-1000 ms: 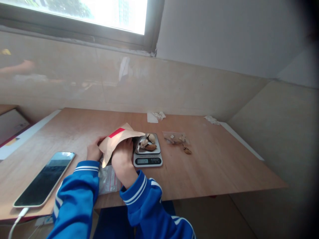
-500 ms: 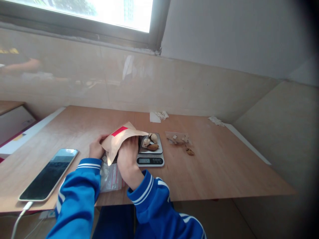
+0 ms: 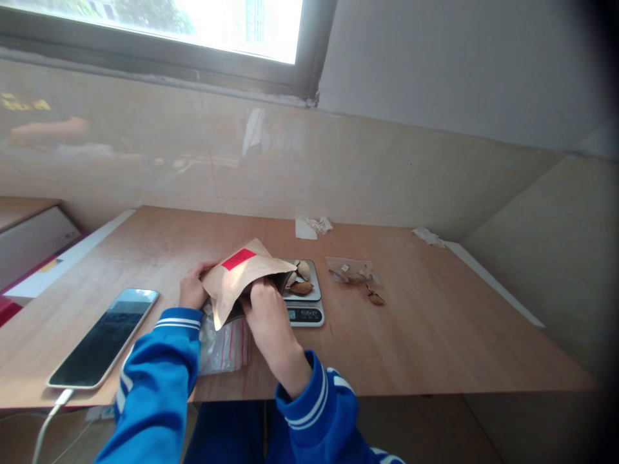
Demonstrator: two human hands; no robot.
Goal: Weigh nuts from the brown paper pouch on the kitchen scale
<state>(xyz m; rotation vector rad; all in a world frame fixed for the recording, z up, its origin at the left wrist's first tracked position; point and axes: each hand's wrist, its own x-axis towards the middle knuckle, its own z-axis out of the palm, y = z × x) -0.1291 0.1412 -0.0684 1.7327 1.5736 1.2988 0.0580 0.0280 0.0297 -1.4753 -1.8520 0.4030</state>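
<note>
A brown paper bag [image 3: 264,259] with a red label is tilted, its mouth facing toward me and to the right. My left hand [image 3: 193,290] grips its left side, fingers partly hidden behind it. At the open mouth is my right hand [image 3: 271,316], its fingers curled and their tips out of sight inside; what they hold, if anything, cannot be made out. Just beyond the bag sits a kitchen scale [image 3: 316,317], partly covered by it. Several pale, rounded dried pieces [image 3: 304,269] and a brown dried piece [image 3: 300,288] lie on its plate.
Clear zip bags [image 3: 220,351] lie under my wrists. A phone [image 3: 104,341] with a white cable [image 3: 48,419] is at left. To the right are a small filled plastic bag [image 3: 353,272] and a loose brown piece [image 3: 376,299]. Crumpled tissue [image 3: 320,225] lies near the wall.
My right hand has drawn back partway out of the paper bag, toward the right, showing its knuckles. My left hand still holds the bag. The whole view has shifted slightly.
</note>
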